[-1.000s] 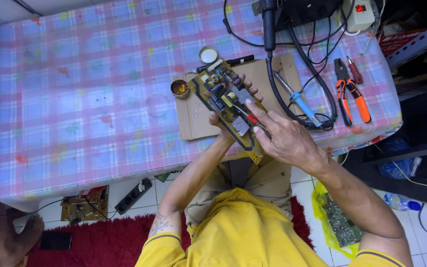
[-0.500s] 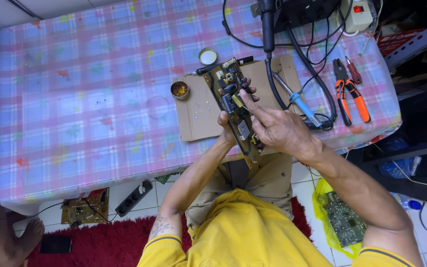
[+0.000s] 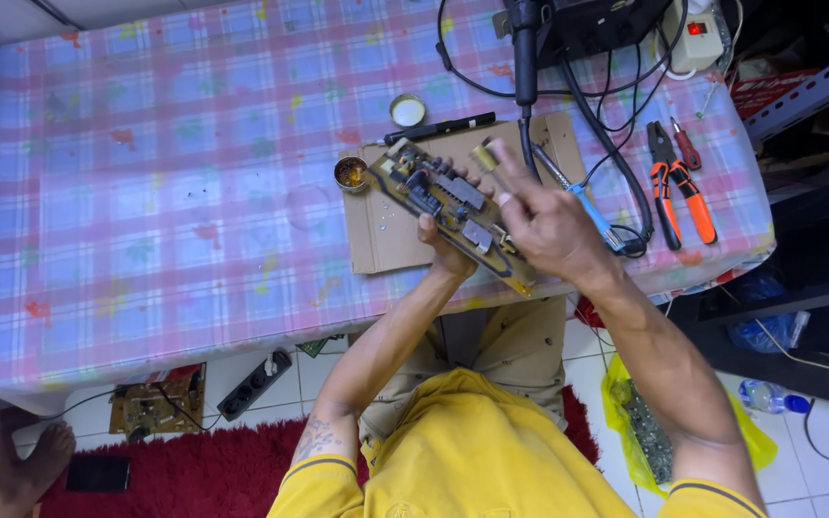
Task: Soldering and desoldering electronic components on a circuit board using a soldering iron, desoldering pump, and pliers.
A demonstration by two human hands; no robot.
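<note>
- Head view looks straight down on a table under a pink and blue checked cloth (image 3: 146,192), with the person in a yellow shirt seated at its near edge.
- Left hand (image 3: 445,251) grips a long circuit board (image 3: 453,206) from beneath — fingers wrapped round its near side, holding it tilted above a sheet of brown cardboard (image 3: 386,230).
- Right hand (image 3: 539,216) hovers over the board's right end, fingers spread; thumb and forefinger pinch a small yellowish part (image 3: 485,153), though its exact kind is too small to tell.
- Left of the board, a small round tin (image 3: 350,174) with dark contents sits at the cardboard's edge; its shiny lid (image 3: 407,111) lies farther off on the cloth.
- A black pen-shaped tool (image 3: 438,128) lies just beyond the board's far end.
- Right of the hands, a blue-handled tool (image 3: 592,216) rests among black cables (image 3: 616,153).
- Farther right lie orange-handled pliers (image 3: 675,182) and a small red-handled tool (image 3: 688,152).
- Under the table, on the floor, a black power strip (image 3: 254,384) and another circuit board (image 3: 155,408) lie beside a red rug (image 3: 194,475).
</note>
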